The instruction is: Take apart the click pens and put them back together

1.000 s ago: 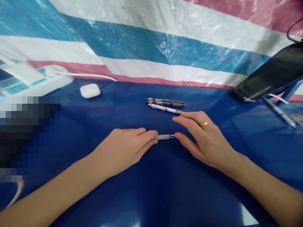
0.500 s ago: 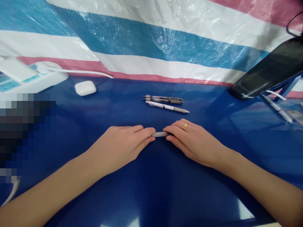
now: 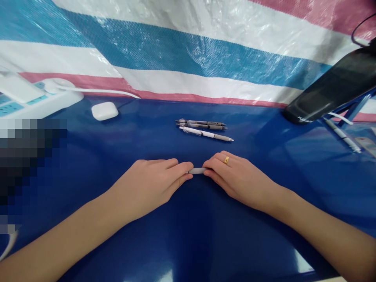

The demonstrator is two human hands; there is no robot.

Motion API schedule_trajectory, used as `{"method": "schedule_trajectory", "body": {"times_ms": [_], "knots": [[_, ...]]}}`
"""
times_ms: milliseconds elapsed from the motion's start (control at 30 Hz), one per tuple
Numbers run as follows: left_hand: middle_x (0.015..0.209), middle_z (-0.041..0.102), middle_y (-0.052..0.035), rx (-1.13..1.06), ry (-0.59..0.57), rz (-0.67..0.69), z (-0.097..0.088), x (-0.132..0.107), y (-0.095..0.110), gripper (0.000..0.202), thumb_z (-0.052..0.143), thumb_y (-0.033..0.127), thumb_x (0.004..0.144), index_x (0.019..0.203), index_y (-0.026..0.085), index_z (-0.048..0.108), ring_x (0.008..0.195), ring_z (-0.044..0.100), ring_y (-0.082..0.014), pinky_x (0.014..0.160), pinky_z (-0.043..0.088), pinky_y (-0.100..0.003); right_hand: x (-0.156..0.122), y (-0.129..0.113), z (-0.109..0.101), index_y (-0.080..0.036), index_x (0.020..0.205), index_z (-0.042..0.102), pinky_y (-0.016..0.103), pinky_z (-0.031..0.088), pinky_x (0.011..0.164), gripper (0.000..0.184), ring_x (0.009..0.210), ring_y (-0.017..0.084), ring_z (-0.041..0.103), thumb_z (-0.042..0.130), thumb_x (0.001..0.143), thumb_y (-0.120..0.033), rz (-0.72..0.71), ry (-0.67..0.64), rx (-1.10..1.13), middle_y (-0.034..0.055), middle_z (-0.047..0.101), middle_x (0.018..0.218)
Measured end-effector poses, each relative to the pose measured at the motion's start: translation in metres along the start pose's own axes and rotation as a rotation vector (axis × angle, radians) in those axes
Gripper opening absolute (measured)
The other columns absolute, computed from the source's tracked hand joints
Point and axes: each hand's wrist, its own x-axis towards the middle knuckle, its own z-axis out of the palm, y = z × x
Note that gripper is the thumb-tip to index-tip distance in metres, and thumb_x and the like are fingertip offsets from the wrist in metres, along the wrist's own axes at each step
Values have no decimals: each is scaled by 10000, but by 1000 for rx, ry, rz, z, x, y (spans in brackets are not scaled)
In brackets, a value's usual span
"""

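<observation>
Resting on a blue table by a striped tarp, left hand and right hand clamp 1 grey pen.

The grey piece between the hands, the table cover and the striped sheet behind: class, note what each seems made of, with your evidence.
Grey piece, pinched between left hand and right hand: matte, perhaps rubber or soft plastic; no glint.
Table cover: glossy blue plastic or vinyl, likely; mirrors light.
Striped sheet: woven plastic tarpaulin, seemingly; fine weave grid, crinkled sheen.
</observation>
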Motion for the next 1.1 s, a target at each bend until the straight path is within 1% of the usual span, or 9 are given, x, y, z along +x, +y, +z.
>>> {"method": "schedule_trajectory", "body": {"times_ms": [133, 400, 500, 667, 833, 1100], "knots": [[822, 655, 51, 7, 13, 7, -1, 0, 0, 267, 352, 393, 954, 1122, 318, 546, 727, 643, -118, 578, 419, -241, 0, -1, 2, -130, 987, 578, 348, 449, 721, 299, 791, 198, 544, 315, 1002, -271, 9, 3, -7, 79, 586, 869], [813, 647, 58, -1, -3, 7, -2, 0, 0, 263, 348, 393, 955, 1127, 326, 535, 721, 642, -120, 583, 425, -243, -1, 0, 1, -136, 1022, 565, 347, 440, 705, 278, 792, 197, 536, 324, 1002, -272, 18, -28, -12, 70, 578, 874], [821, 650, 58, -10, -3, -15, -2, 0, 0, 269, 340, 396, 957, 1130, 325, 534, 720, 646, -121, 582, 424, -242, -1, 0, -1, -140, 1023, 571, 348, 446, 712, 276, 799, 195, 537, 345, 997, -297, 30, -30, -19, 68, 579, 882], [832, 653, 54, -19, -27, -49, -3, 2, -1, 284, 329, 409, 958, 1138, 327, 534, 735, 653, -127, 586, 421, -245, -2, 4, -1, -146, 1013, 587, 345, 449, 707, 304, 789, 190, 542, 324, 1001, -299, 29, -36, -46, 61, 571, 865], [842, 654, 51, -20, -36, -58, -3, 1, -1, 294, 326, 417, 958, 1141, 329, 539, 745, 653, -125, 596, 420, -244, -2, 5, 0, -154, 1024, 582, 330, 447, 679, 249, 759, 183, 550, 372, 988, -282, 32, -33, -43, 47, 568, 839], [862, 667, 42, -11, -17, -70, -3, 2, -2, 301, 322, 420, 958, 1137, 318, 541, 753, 657, -138, 599, 427, -248, -1, 3, -4, -155, 1062, 575, 336, 465, 741, 225, 814, 189, 571, 381, 977, -231, 63, -9, -15, 66, 597, 902]]}}
